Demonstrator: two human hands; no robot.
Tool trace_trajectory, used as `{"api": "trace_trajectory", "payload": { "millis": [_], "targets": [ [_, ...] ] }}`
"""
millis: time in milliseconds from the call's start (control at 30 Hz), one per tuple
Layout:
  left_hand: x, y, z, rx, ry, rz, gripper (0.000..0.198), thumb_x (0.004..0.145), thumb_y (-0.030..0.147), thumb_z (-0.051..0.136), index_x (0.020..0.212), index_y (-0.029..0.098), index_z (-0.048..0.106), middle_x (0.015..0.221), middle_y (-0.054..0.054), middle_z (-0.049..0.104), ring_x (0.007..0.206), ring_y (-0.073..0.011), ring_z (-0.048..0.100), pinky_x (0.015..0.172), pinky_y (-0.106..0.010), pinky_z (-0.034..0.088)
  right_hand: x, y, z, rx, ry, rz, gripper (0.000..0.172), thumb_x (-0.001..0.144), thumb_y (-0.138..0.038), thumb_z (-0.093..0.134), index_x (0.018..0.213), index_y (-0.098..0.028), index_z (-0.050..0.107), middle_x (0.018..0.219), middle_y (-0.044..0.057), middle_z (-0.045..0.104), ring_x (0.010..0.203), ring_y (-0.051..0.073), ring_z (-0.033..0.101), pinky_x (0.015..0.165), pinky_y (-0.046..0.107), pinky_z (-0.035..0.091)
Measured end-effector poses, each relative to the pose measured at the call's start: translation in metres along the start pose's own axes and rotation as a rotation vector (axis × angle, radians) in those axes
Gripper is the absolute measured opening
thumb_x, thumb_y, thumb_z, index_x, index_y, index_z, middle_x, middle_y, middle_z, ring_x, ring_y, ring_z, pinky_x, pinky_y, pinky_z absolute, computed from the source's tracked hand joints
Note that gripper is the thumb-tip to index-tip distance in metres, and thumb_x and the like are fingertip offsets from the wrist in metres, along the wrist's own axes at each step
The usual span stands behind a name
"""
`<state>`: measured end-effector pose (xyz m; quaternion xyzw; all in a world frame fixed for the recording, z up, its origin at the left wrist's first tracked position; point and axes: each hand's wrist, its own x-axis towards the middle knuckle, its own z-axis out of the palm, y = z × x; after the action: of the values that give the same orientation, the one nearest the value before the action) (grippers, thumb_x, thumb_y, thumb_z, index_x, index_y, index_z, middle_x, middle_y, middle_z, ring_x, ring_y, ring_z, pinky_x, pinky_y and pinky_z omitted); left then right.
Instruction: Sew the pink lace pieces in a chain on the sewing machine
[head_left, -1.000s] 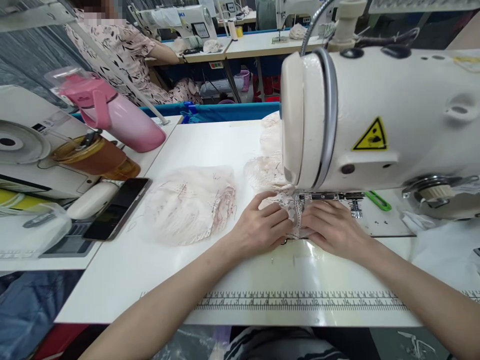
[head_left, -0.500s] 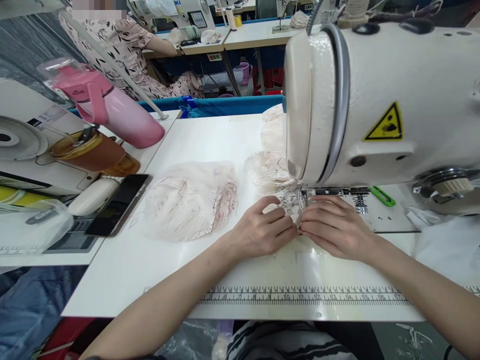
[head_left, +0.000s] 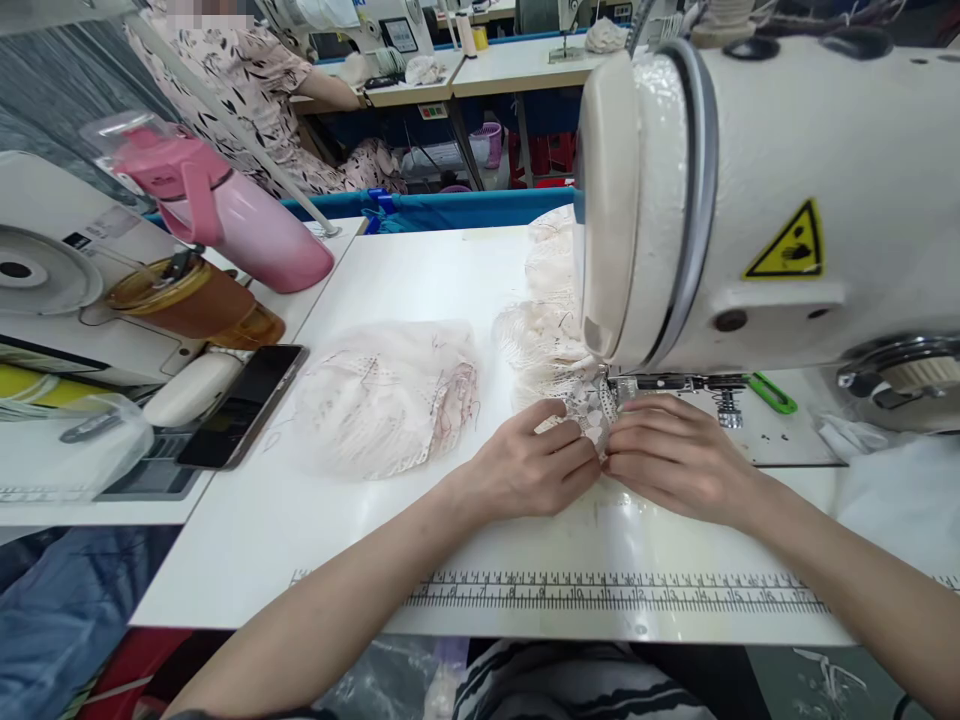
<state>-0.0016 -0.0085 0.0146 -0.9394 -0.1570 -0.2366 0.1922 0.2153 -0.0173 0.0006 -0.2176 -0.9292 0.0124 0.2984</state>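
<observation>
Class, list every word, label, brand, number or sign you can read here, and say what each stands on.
"8", "9", "10": on the printed ruler along the table's front edge; its other numbers are small or blurred.
Yellow triangle sign with a black hand symbol, no words: on the sewing machine.
Label on the left-hand machine: too small to read.
Far machine's screen: too blurred to read.

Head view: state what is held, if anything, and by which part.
The left hand and right hand hold the lace fabric at its near end; the exact grip is hidden.
</observation>
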Motion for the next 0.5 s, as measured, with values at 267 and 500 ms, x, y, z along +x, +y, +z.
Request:
{"api": "trace_trajectory", "payload": {
  "millis": [267,500],
  "targets": [
    [-0.006,-0.001,0.010,-0.306,-0.286,-0.247,0.046,0.086,0.022,0.047,0.129,0.006,0.046,0.137,-0.016,0.052,0.126,-0.0258,0.049,0.104,-0.039,0.045,-0.008,0.001,0.008,0.027,0.009,0.019,0.018,0.084,-0.009,0.062,0.100,-0.018,0.063,0.092,-0.002,0.071,0.094,0.014,0.064,0.080,0.028,0.056],
    [-0.008,-0.004,0.012,-0.294,-0.353,-0.262,0.056,0.084,0.027,0.050,0.137,0.009,0.045,0.139,-0.013,0.050,0.130,-0.0282,0.045,0.107,-0.043,0.040,-0.008,0.001,0.012,0.010,0.023,0.022,0.012,0.086,-0.009,0.057,0.094,-0.017,0.062,0.088,-0.002,0.070,0.090,0.013,0.064,0.075,0.027,0.054]
  ]
}}
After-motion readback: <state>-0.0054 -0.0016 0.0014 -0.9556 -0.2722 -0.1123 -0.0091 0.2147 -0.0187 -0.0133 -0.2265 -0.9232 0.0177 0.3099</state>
